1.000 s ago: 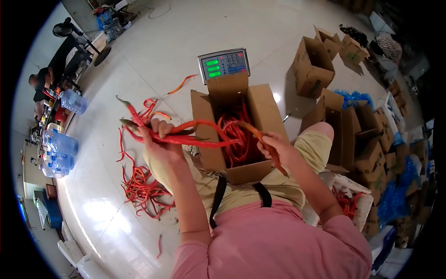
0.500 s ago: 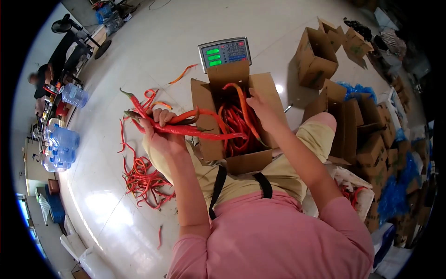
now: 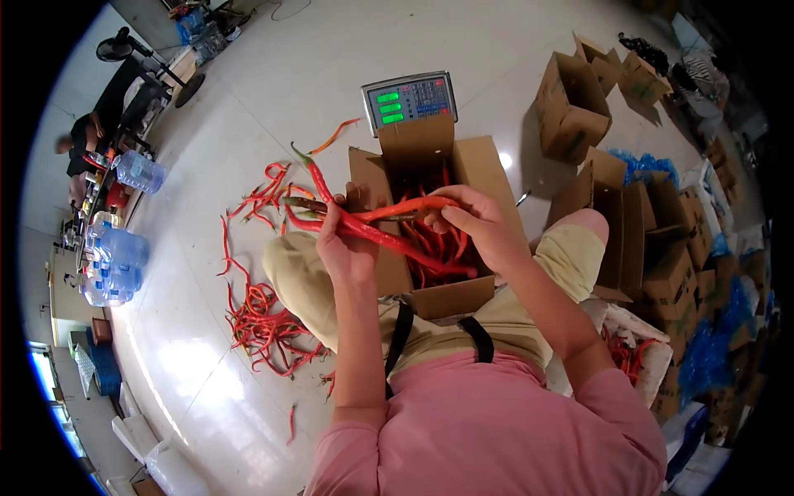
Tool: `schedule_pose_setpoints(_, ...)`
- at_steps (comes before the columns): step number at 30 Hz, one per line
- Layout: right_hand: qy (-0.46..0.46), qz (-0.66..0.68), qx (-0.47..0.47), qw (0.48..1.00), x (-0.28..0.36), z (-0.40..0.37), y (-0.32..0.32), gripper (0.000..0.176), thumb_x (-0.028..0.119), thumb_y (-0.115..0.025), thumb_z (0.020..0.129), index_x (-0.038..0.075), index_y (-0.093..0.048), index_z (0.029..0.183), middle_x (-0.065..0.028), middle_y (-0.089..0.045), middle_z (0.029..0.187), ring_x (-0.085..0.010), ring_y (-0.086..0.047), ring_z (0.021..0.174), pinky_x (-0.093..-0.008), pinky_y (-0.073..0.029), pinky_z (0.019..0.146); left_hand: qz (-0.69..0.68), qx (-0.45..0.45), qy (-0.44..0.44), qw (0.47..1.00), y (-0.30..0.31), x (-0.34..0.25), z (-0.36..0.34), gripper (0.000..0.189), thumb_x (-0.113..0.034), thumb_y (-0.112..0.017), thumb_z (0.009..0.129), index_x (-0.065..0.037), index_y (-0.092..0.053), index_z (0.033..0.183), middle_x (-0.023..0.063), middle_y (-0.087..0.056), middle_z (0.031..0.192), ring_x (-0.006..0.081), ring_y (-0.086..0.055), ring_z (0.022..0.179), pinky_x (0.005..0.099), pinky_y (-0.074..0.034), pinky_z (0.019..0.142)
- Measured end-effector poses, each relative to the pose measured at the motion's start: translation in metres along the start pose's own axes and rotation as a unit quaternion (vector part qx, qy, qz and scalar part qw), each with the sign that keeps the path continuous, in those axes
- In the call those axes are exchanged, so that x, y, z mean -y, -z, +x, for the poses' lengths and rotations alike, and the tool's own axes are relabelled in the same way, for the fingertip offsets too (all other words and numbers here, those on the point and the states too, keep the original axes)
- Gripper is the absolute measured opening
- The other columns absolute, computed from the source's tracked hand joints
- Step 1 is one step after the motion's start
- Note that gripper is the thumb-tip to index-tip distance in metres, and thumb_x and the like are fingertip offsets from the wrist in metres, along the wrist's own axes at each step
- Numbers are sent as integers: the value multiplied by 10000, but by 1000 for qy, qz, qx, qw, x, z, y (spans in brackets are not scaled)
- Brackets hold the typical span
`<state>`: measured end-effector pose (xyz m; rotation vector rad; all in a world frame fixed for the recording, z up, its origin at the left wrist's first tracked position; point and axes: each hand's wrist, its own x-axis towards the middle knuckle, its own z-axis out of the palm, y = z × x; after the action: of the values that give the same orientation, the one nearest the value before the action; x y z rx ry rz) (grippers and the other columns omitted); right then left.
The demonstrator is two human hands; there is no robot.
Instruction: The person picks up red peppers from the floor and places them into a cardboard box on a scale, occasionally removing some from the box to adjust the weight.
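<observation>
My left hand (image 3: 349, 248) is closed around several long red chili peppers (image 3: 382, 238), held above the left side of an open cardboard box (image 3: 453, 299). Their green stems poke out to the left. My right hand (image 3: 490, 225) pinches the right end of an orange-red chili pepper (image 3: 413, 204), which reaches across to the bunch in my left hand. Below both hands, more red chili peppers (image 3: 451, 245) lie inside the box, partly hidden by my hands and the bunch.
A scale display (image 3: 410, 99) with green digits stands behind the box. Loose chili peppers (image 3: 265, 322) are heaped on the floor at left. Open cartons (image 3: 571, 112) stand at right. A foam box (image 3: 649, 351) holds more chilies. Water jugs (image 3: 116, 256) and a person (image 3: 83, 145) are far left.
My left hand has carried its bunch rightward to the box. My right hand has come from the box's right side and now pinches a chili pepper's end. The view has shifted slightly.
</observation>
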<state>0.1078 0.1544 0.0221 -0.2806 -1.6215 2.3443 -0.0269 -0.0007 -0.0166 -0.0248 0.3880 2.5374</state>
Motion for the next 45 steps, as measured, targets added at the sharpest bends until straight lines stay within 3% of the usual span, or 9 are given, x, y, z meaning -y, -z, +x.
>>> schedule_pose_setpoints(11,176,4,-140,974,31,-14,44,255,101,-509,888,-25,-541,1108,-109,-642,943,-132,-587,789,-261,-462,736,10,-68,-44,997,19,-31,5,162,-96,-496,869,-50,-539,1019,113,-557,1139,293,-479,1107,569,-299,1004)
schedule_pose_setpoints(18,126,-75,-178,973,9,-9,65,254,69,-519,877,-29,-537,1110,-103,-641,984,-123,-587,814,-251,-461,762,41,-36,-98,994,16,-57,-5,172,-42,-475,874,-55,-520,1040,66,-577,971,226,-522,917,527,-371,970)
schedule_pose_setpoints(23,76,-69,-165,981,-53,13,68,284,89,-513,883,-5,-526,1151,-111,-607,1069,-181,-578,961,-283,-440,852,86,-72,-111,987,-5,-39,-13,201,-30,-472,876,-59,-497,1073,75,-566,1003,232,-522,921,525,-375,962)
schedule_pose_setpoints(27,143,-385,-106,906,-86,11,51,340,112,-563,849,23,-506,1172,-162,-536,1166,-310,-498,1095,-351,-393,934,160,-27,-85,983,0,-20,-11,218,-80,-450,906,-47,-491,1118,84,-566,1010,235,-526,958,477,-379,964)
schedule_pose_setpoints(30,106,-292,-26,950,-60,-7,10,330,122,-584,833,20,-522,1140,-146,-546,1132,-307,-511,1051,-368,-397,896,279,0,-71,958,-3,7,-14,224,-77,-475,900,-34,-492,1119,96,-564,1043,245,-534,987,429,-399,942)
schedule_pose_setpoints(33,244,-430,15,869,-57,-11,-8,371,80,-622,785,33,-521,1138,-152,-537,1106,-321,-502,1017,-386,-383,886,332,13,-41,942,-11,36,-20,246,-62,-507,890,-1,-488,1127,112,-567,1053,244,-533,1026,378,-411,915)
schedule_pose_setpoints(37,217,-449,-37,866,-56,-15,-7,305,63,-593,799,4,-523,1090,-161,-582,981,-328,-544,934,-375,-412,820,344,43,-8,938,-20,58,-27,221,-75,-507,894,19,-511,1094,110,-587,1053,200,-539,1008,323,-402,908)
schedule_pose_setpoints(41,121,-293,-130,939,-60,-15,4,218,14,-500,861,-30,-506,1075,-161,-615,903,-241,-621,830,-277,-470,694,350,47,-8,935,-18,61,-25,215,-77,-490,903,20,-517,1093,131,-604,1045,205,-574,977,312,-446,860)
schedule_pose_setpoints(45,103,-43,-127,986,-57,-9,26,237,41,-440,915,-39,-468,1137,-87,-598,1050,-131,-579,937,-244,-437,854,406,0,-43,913,-12,36,-18,207,-97,-463,919,21,-515,1082,147,-626,968,219,-608,878,329,-478,791)
